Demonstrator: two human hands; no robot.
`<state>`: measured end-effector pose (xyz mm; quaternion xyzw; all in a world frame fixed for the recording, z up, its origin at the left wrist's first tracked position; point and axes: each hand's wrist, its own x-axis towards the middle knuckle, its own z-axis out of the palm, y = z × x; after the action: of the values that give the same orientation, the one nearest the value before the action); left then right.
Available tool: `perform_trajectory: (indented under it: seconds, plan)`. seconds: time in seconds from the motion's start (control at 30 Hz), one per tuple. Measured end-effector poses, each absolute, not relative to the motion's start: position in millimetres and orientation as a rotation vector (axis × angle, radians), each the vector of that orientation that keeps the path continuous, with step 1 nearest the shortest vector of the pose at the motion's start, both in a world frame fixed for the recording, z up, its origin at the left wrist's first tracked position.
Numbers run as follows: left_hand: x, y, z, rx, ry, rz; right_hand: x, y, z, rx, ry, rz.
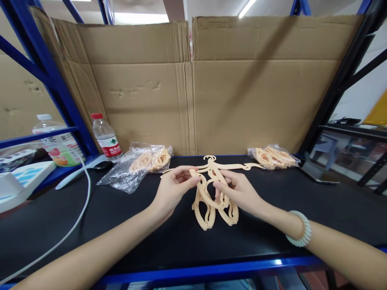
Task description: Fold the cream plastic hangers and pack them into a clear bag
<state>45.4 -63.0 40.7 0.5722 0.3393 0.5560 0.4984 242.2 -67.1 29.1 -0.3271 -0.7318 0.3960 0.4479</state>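
Note:
Both of my hands grip a beige folding clothes hanger (209, 199), folded up and held over the middle of the black tabletop. My left hand (173, 187) pinches its upper left end between thumb and fingers. On the other side, my right hand (243, 191) has its thumb and fingers closed round the right arm of the same piece. Just below lie more folded beige hanger parts (200, 215), partly hidden by the held one. Behind my hands a hanger with its arms spread (231, 166) lies flat, its hook pointing to the cardboard.
Clear plastic bags of folded hangers lie at back left (128, 171) and back right (273, 157). A red-capped water bottle (110, 141) stands left, near a white cable (87, 197). A flat dark device (317, 174) rests at right. Cardboard (266, 96) walls the back.

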Motion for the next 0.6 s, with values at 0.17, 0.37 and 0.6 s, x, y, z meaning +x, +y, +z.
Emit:
perform_trajectory:
  seconds: [0.17,0.37,0.6]
  plan:
    - [44,-72,38,1.435,0.85,1.303,243,-74,28,-0.827,-1.791,1.006]
    - [45,-73,42,1.532,0.821,1.274,244,-75,31,-0.848,-1.768,1.023]
    - [46,-77,45,1.642,0.825,1.296,242,-81,29,-0.762,-1.838,1.084]
